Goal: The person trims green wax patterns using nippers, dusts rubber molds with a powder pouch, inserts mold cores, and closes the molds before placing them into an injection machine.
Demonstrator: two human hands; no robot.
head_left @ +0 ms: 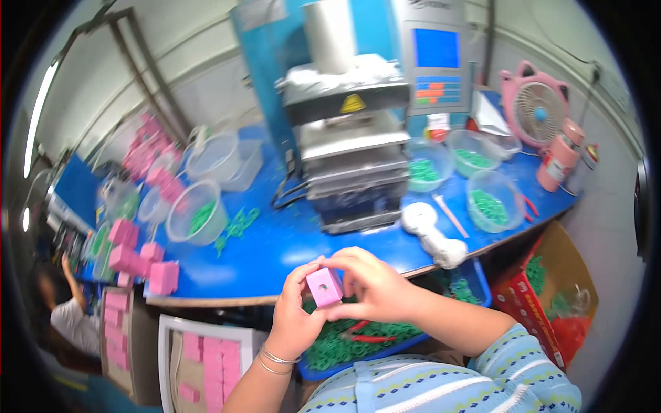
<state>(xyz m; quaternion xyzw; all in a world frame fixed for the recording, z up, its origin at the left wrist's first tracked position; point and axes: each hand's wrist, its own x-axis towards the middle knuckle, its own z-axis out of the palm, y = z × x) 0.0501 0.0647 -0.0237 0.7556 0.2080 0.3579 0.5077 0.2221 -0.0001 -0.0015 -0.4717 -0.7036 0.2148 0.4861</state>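
A pink block with a small dark round hole in its face is held between both hands at the front edge of the blue table. My left hand has its fingers closed on the block's left side. From the right, my right hand grips the same block with thumb and fingers. Beneath the hands, a blue tray holds many green pieces and a red-handled tool.
A press machine stands behind the hands. Clear bowls of green pieces flank it. Pink blocks are stacked at left, with more in a box below. A white device, fan and carton are at right. A person is far left.
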